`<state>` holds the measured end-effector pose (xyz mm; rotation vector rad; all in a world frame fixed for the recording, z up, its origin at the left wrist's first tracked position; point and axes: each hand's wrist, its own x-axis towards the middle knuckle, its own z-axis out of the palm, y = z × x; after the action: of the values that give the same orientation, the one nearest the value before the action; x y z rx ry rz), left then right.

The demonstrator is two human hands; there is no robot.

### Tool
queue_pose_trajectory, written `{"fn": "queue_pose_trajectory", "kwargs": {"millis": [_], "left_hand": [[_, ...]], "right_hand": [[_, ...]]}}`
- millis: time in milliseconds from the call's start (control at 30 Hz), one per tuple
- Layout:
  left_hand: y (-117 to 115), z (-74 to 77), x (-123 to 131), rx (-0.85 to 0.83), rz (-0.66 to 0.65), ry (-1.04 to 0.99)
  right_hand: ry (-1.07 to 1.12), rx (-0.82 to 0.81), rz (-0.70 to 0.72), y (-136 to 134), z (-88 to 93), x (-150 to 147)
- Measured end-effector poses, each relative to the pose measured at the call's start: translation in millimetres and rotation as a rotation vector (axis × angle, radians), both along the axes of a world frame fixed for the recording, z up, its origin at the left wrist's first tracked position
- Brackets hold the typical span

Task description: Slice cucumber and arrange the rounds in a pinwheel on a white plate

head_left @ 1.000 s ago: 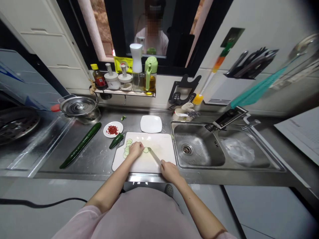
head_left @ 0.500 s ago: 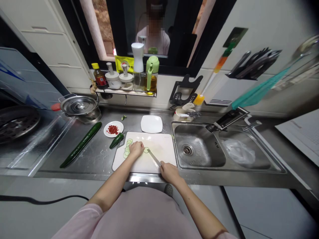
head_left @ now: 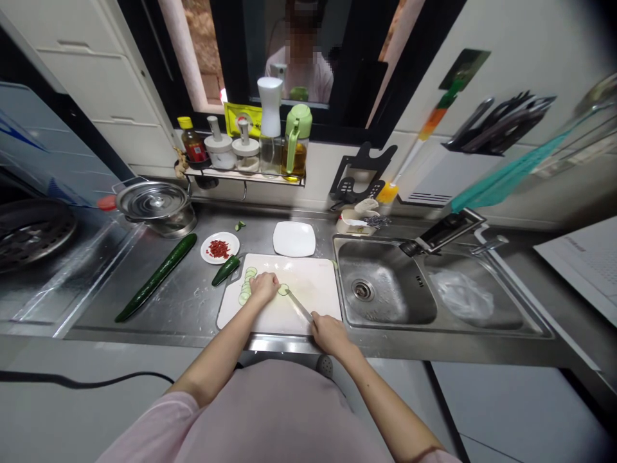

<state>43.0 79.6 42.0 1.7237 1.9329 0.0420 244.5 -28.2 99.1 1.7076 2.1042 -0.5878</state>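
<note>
On the white cutting board (head_left: pixel 308 308) lies a single cucumber slice (head_left: pixel 283 290), with the tip of a knife (head_left: pixel 299 305) at its right edge. My right hand (head_left: pixel 330 333) is closed around the knife's handle. Just left of the single slice, my left hand (head_left: pixel 265 287) rests low over the board, fingers curled together; what they hold, if anything, is hidden. A row of overlapping cucumber slices (head_left: pixel 245 294) lies beside that hand, partly covered by it. A cut cucumber piece (head_left: pixel 225 271) sits off the board's upper left edge.
A whole cucumber (head_left: pixel 157 278) lies left on the steel counter. Behind the board are a plate of red chopped pieces (head_left: pixel 218 249) and a white square plate (head_left: pixel 294 238). The sink (head_left: pixel 390 302) adjoins the board's right. A lidded pot (head_left: pixel 159 209) stands back left, below the condiment shelf (head_left: pixel 245 175).
The camera view has shifted slightly. Both hands, the knife and the cucumber slices stay in nearly the same places.
</note>
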Motion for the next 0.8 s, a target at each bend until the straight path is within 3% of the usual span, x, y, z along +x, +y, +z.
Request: {"fn": "queue_pose_trajectory", "kwargs": {"millis": [800], "left_hand": [[5.8,-4.9,-1.9,-0.022,-0.002,0.001]], "right_hand": [[0.009,-0.073,-0.007,4.3,2.2,-4.0]]}}
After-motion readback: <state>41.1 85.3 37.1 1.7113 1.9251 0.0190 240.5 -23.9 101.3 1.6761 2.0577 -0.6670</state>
